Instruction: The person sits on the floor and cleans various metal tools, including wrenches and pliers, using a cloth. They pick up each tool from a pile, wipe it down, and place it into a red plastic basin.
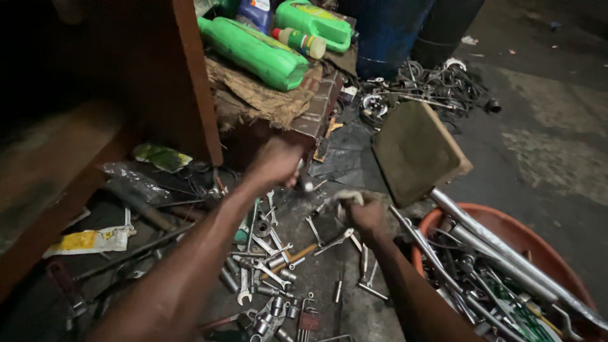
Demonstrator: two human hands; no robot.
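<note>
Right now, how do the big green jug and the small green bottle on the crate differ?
The big green jug is much larger than the small green bottle. The jug is green all over, while the bottle has a red cap and a pale yellowish end. The jug sits at the front edge; the bottle lies behind it, further back. Both lie on their sides.
</note>
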